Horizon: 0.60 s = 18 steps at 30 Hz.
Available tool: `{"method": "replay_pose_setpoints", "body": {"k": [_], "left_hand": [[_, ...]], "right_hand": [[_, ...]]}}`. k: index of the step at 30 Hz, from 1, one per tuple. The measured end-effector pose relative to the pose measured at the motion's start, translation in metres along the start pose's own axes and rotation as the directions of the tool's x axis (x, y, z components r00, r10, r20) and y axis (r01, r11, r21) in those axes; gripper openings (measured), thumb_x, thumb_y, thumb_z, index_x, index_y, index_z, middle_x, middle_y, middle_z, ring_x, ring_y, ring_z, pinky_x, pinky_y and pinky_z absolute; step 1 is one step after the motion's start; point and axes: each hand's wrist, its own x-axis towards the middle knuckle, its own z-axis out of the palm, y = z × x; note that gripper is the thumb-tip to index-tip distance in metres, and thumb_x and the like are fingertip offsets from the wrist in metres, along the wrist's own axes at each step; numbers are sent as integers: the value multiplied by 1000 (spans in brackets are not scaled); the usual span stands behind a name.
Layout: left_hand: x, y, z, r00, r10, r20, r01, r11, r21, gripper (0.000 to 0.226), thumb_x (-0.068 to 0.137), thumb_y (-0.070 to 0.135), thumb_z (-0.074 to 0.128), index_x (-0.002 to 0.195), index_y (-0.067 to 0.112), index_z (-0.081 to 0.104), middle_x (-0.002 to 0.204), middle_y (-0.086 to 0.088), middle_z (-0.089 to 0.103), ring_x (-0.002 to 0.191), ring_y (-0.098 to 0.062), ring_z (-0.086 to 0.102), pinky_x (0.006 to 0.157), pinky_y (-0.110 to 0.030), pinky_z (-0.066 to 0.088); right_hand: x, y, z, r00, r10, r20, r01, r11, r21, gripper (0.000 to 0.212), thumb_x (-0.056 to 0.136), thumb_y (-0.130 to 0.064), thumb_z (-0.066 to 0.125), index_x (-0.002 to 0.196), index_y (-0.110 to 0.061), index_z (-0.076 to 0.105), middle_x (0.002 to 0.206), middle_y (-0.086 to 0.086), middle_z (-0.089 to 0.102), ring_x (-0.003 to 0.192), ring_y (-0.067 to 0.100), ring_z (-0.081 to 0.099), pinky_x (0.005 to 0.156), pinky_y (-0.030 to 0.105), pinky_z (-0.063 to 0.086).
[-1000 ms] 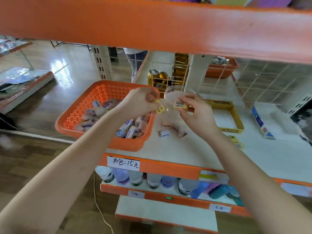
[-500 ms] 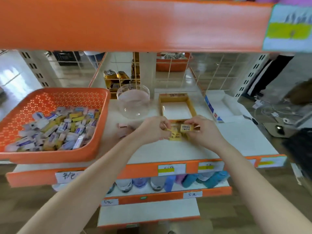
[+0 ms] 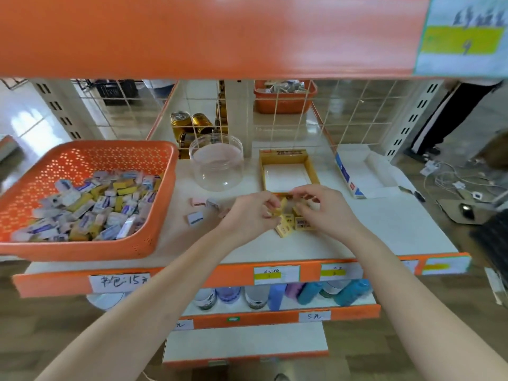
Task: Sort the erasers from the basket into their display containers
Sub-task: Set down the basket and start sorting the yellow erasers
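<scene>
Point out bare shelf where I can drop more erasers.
Widest: the shelf right of the right hand, before the white-and-blue box. A strip lies between the forearms at the front edge. Crowded: loose erasers beside the basket, yellow erasers before the yellow box.

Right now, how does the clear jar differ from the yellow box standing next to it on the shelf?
The clear jar is round and see-through; the yellow box is rectangular, with opaque yellow walls and a white floor. The jar stands taller; the box is shallow. The jar is on the left, nearer the orange basket; the box is on the right. Both are open on top and look empty.
</scene>
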Motion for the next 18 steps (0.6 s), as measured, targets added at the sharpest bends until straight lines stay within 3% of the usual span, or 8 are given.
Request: {"method": "replay_pose_setpoints", "body": {"k": [2, 4, 8, 12, 18], "left_hand": [[-5, -2, -12, 999, 7, -43, -7, 1000, 4, 16, 82, 17, 70, 97, 18, 65, 85, 10, 64, 80, -10, 64, 71, -15, 44], [-13, -4, -27, 996, 7, -94, -9, 1000, -16, 14, 83, 14, 67, 96, 19, 64, 93, 10, 65, 77, -4, 63, 67, -7, 43], [-37, -6, -69, 963, 3, -269, -7, 1000, -15, 20, 83, 9, 65, 100, 19, 66, 89, 14, 62, 73, 7, 58, 66, -3, 43], [-67, -18, -118, 883, -54, -467, 78, 996, 32, 21, 82, 9, 66, 100, 21, 67, 83, 19, 61, 76, 8, 57, 65, 2, 39], [-121, -57, -170, 737, -214, -641, 275, 961, -4, 19, 82, 10, 64, 90, 27, 63, 80, 20, 60, 71, 6, 56, 57, -1, 37]], "right_hand": [[8, -13, 5, 1000, -21, -12, 21, 998, 60, 28, 85, -5, 60, 106, -23, 68, 97, -11, 61, 84, -3, 52, 76, -1, 36], [17, -26, 13, 998, -64, -10, 64, 993, 94, 26, 87, -7, 58, 100, -27, 68, 94, -14, 63, 87, 1, 56, 79, 6, 41], [35, -61, 37, 980, -198, -20, 198, 973, 117, 24, 87, -6, 58, 100, -22, 69, 95, -11, 65, 88, 4, 57, 83, 16, 43], [52, -102, 66, 943, -330, -38, 332, 930, 157, 23, 89, -11, 57, 107, -19, 69, 102, -9, 68, 93, 8, 62, 86, 23, 48], [66, -161, 101, 876, -481, 29, 467, 861, 201, 29, 88, -7, 57, 114, -19, 66, 101, -7, 65, 94, 8, 60, 86, 20, 47]]}}
